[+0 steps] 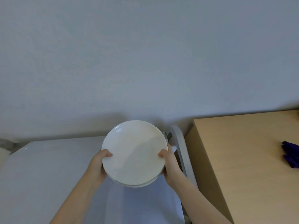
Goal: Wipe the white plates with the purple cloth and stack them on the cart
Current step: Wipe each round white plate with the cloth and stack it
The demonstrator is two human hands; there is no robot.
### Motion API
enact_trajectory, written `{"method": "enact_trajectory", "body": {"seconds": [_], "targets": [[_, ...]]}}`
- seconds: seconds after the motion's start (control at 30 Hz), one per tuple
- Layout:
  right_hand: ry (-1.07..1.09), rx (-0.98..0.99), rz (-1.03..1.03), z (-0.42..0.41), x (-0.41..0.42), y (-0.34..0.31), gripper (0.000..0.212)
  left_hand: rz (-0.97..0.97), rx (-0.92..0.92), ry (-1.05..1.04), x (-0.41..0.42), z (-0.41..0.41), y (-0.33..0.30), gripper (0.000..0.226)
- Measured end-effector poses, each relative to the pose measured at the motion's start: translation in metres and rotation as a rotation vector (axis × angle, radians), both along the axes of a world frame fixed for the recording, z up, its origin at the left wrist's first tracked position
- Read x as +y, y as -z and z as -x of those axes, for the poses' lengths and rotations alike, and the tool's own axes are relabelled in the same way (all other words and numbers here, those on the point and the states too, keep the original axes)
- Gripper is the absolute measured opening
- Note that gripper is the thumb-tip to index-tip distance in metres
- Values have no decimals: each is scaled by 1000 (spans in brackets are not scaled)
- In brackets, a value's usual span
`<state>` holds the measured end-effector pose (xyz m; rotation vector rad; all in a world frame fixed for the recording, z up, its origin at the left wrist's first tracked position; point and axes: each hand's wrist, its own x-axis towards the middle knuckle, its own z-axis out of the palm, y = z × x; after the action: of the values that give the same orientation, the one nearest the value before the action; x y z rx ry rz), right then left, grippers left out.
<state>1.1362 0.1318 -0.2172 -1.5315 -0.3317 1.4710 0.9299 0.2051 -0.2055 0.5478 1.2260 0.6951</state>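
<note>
A stack of white plates (134, 152) is held up in the middle of the view, above the cart's white top (145, 206). My left hand (98, 165) grips the stack's left rim, thumb on top. My right hand (169, 164) grips the right rim the same way. The edges of lower plates show under the top one at the near side. The purple cloth (291, 155) lies crumpled on the wooden table at the far right, away from both hands.
The cart's grey handle bar (179, 143) runs along its right side, next to the light wooden table (242, 159). A white surface (48, 167) lies on the left. A plain wall fills the upper half of the view.
</note>
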Motion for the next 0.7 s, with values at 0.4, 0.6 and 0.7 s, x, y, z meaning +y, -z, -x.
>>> {"method": "enact_trajectory", "body": {"seconds": [0.4,0.6,0.7], "targets": [[65,-10,39,-8,21,22,75,44,-12,79,32,-12,27,70],[97,9,43,-11,27,32,80,46,-6,92,38,-17,36,66],[119,12,52,-14,30,38,67,62,-12,77,40,-20,41,60]]}}
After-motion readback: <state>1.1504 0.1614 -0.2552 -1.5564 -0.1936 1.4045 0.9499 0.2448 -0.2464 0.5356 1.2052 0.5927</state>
